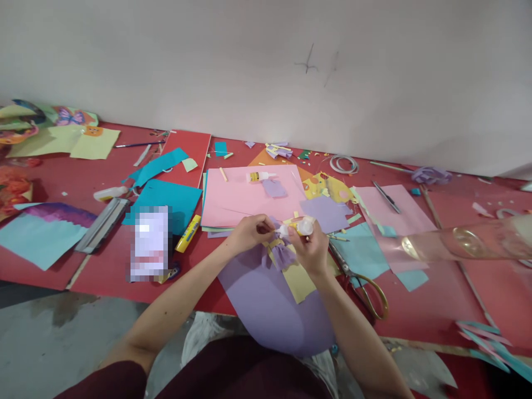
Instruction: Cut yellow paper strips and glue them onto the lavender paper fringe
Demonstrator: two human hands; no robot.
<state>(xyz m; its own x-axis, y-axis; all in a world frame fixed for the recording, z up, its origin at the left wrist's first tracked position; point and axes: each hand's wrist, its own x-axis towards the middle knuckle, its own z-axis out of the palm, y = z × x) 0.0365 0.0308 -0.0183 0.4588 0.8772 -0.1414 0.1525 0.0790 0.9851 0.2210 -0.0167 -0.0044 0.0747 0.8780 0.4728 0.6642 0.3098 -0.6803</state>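
Observation:
My left hand [249, 231] is closed in a pinch on a small folded purple paper fan with a yellow strip [281, 252]. My right hand [310, 246] is wrapped round a small glue bottle [302, 226], its white nozzle pointing left at the paper piece. Both hands hover over a large purple sheet [266, 302] that hangs over the near edge of the red table [432, 307]. A yellow paper piece [300, 282] lies under the fan.
Gold-handled scissors [362, 284] lie right of my right hand. A pink sheet [249, 197] with another glue bottle [260, 177] sits behind. Blue sheets [174, 202], a yellow glue stick [188, 234], a pen [386, 197] and paper scraps cover the table. A clear tube [469, 241] juts in at right.

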